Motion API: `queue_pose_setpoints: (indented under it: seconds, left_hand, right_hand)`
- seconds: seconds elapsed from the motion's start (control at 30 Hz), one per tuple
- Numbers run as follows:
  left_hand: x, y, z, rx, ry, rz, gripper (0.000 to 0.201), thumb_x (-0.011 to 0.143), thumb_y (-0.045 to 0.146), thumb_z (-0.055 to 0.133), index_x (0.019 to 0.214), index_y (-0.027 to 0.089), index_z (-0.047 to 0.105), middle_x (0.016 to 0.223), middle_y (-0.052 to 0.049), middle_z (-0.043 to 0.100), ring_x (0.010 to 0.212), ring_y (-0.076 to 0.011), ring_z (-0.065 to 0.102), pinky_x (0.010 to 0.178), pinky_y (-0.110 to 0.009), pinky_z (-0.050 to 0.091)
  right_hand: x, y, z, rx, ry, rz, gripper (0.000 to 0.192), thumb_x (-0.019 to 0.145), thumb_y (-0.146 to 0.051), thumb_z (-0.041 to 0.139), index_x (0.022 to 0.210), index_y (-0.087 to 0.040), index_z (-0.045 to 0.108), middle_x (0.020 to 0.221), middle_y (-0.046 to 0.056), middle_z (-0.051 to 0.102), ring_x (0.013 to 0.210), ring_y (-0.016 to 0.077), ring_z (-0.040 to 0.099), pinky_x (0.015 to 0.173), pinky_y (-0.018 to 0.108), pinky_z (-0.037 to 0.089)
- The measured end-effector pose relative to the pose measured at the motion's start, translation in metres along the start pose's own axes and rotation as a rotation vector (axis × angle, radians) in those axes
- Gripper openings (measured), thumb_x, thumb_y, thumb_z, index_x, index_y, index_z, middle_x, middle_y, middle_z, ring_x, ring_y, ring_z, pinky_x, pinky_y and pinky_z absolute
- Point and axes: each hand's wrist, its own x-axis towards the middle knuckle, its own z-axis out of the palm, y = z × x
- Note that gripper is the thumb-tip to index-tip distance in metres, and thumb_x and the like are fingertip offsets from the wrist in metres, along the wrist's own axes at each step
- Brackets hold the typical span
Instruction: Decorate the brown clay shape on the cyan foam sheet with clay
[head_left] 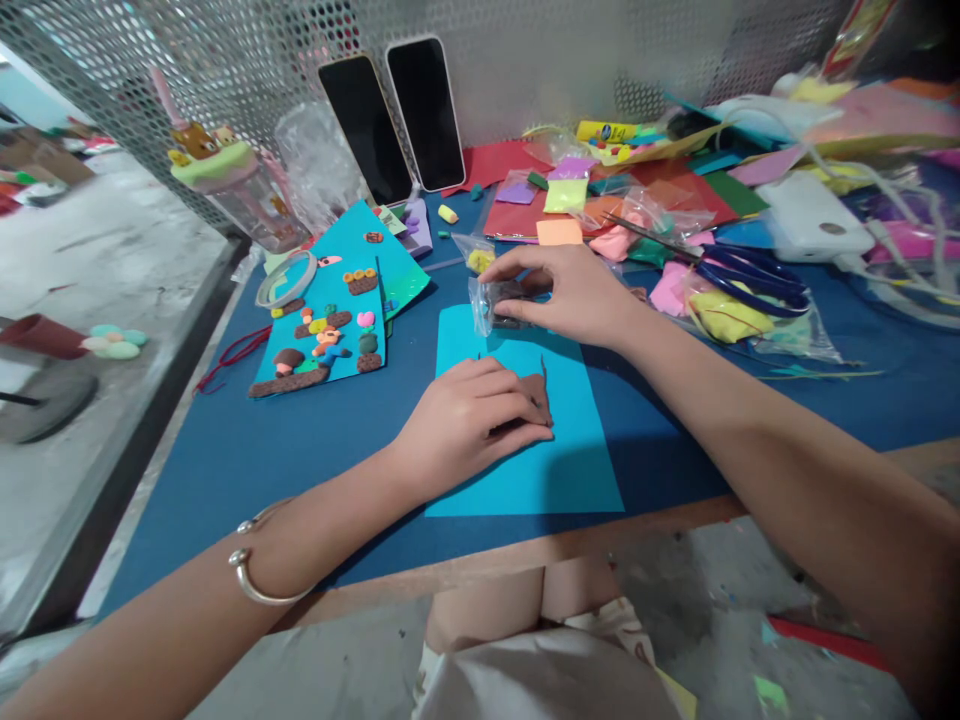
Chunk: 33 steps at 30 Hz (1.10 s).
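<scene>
A brown clay piece (537,392) is pinned by the left hand (469,420) on turquoise paper (525,450). A small plastic bag (495,305) is pinched closed-fingered by the right hand (574,295); scissors (739,275) lie nearby.

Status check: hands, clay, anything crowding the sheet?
Left hand pressing brown clay on the cyan sheet. Right hand gripping a small clear bag. Scissors and clay bags lie beyond, off the sheet.
</scene>
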Motion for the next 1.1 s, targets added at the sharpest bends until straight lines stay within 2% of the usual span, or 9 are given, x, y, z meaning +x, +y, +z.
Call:
queue_pose_setpoints:
  seconds: [0.17,0.37,0.53,0.7,0.87,1.1]
  left_hand:
    - [0.000,-0.001,0.002,0.115,0.034,-0.002,0.014,0.090,0.031,0.060,0.092,0.023,0.071,0.094,-0.002,0.074,0.083,-0.0150,0.062,0.076,-0.029,0.048]
    - [-0.003,-0.002,0.007,0.261,0.041,0.084,0.016,0.091,0.032,0.059,0.098,0.025,0.071,0.095,0.000,0.072,0.078,-0.0135,0.059,0.070,-0.028,0.047]
    - [-0.005,0.004,0.004,0.389,-0.013,0.133,0.022,0.094,0.034,0.053,0.105,0.024,0.069,0.097,-0.002,0.072,0.085,-0.0159,0.061,0.070,-0.029,0.046]
    - [-0.010,0.009,-0.003,0.356,-0.043,0.110,0.027,0.093,0.029,0.051,0.114,0.018,0.065,0.105,-0.006,0.070,0.087,-0.0188,0.062,0.071,-0.032,0.049]
    - [-0.014,0.011,-0.008,0.301,-0.024,0.053,0.026,0.089,0.018,0.049,0.110,0.020,0.065,0.107,-0.006,0.069,0.088,-0.0185,0.062,0.075,-0.032,0.050]
    - [-0.015,0.013,-0.007,0.416,-0.080,0.137,0.027,0.090,0.020,0.049,0.113,0.022,0.064,0.109,-0.003,0.068,0.090,-0.0201,0.060,0.069,-0.033,0.045]
  right_hand:
    - [0.000,-0.002,0.000,-0.002,-0.005,0.011,0.024,0.075,-0.024,0.069,0.098,-0.024,0.070,0.104,0.004,0.071,0.092,0.0223,0.065,0.078,0.036,0.055]
    - [0.001,0.001,0.000,-0.005,-0.013,0.004,0.025,0.075,-0.022,0.069,0.099,-0.025,0.070,0.105,0.003,0.071,0.093,0.0227,0.065,0.080,0.037,0.055]
    - [0.001,0.003,-0.001,-0.005,-0.018,-0.010,0.025,0.075,-0.022,0.069,0.100,-0.024,0.070,0.105,0.003,0.070,0.093,0.0222,0.065,0.081,0.037,0.055]
    - [0.002,0.001,-0.002,-0.009,-0.020,-0.003,0.025,0.075,-0.021,0.069,0.099,-0.025,0.070,0.106,0.004,0.070,0.093,0.0226,0.065,0.082,0.038,0.055]
    - [0.003,0.001,-0.002,-0.032,-0.028,-0.014,0.024,0.076,-0.022,0.069,0.099,-0.027,0.071,0.107,0.002,0.071,0.096,0.0236,0.065,0.083,0.038,0.055]
    - [0.002,0.001,0.000,-0.099,-0.043,-0.009,0.025,0.076,-0.018,0.067,0.100,-0.024,0.070,0.107,0.002,0.071,0.098,0.0228,0.065,0.080,0.034,0.055]
